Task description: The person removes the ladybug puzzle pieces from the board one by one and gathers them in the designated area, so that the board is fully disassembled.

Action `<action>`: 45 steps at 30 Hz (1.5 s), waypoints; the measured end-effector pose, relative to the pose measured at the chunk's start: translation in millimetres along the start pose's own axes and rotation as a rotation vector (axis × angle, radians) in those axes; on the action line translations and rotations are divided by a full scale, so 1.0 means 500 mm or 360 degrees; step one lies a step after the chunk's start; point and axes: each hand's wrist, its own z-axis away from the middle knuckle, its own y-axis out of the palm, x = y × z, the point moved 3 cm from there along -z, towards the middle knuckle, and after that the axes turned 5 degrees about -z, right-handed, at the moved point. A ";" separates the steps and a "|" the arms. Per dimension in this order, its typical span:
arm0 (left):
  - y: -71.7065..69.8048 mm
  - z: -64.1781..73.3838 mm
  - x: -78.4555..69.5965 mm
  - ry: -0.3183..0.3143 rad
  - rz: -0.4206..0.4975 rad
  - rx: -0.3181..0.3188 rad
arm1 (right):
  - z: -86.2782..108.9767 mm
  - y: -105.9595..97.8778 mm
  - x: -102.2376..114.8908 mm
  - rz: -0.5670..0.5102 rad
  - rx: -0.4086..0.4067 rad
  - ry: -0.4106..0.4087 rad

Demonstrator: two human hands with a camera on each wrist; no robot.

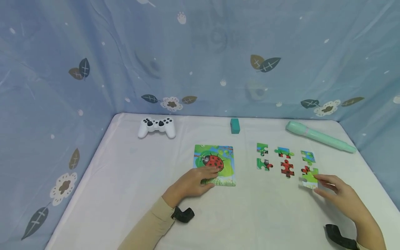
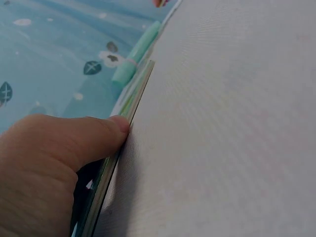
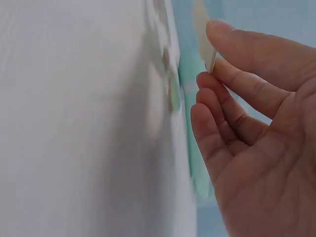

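Note:
In the head view, my left hand rests on the lower left part of a square ladybug puzzle board, fingers stretched over the picture. Its thumb touches the board's edge in the left wrist view. On the right, my right hand pinches a green jigsaw piece between thumb and fingers, raised off the table. Seen edge-on in the right wrist view, that jigsaw piece shows a pale side. Part of a red jigsaw piece shows behind it.
Several loose jigsaw pieces lie in two rows between board and right hand. Along the back are a white game controller, a teal block and a mint-green tube-shaped case. A blue patterned curtain hangs behind the white table.

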 end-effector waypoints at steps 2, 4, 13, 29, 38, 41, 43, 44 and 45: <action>-0.001 0.000 0.000 0.0008 0.0003 -0.0005 | 0.011 -0.004 -0.019 -0.0002 -0.0002 0.0089; -0.001 0.000 0.001 0.0015 -0.0005 -0.0010 | 0.018 -0.004 -0.033 -0.0023 0.0013 0.0131; 0.004 0.001 0.005 0.0098 -0.0115 -0.0053 | 0.028 0.000 -0.042 -0.0027 0.0062 0.0047; 0.002 0.000 0.004 0.0076 -0.0019 -0.0045 | 0.010 -0.006 0.018 -0.0015 -0.0028 0.0041; 0.001 0.000 0.005 -0.0019 0.0167 -0.0013 | -0.070 0.081 0.183 -0.0125 0.0218 -0.0293; 0.004 -0.001 0.009 -0.0049 0.0226 -0.0001 | -0.092 0.131 0.220 -0.0244 0.0339 -0.0382; 0.004 -0.001 0.010 -0.0053 0.0245 -0.0008 | -0.105 0.165 0.239 -0.0280 0.0396 -0.0422; 0.004 0.000 0.010 -0.0049 0.0256 -0.0019 | -0.112 0.181 0.248 -0.0293 0.0424 -0.0442; 0.003 0.001 0.011 -0.0048 0.0271 -0.0028 | -0.118 0.197 0.258 -0.0292 0.0451 -0.0455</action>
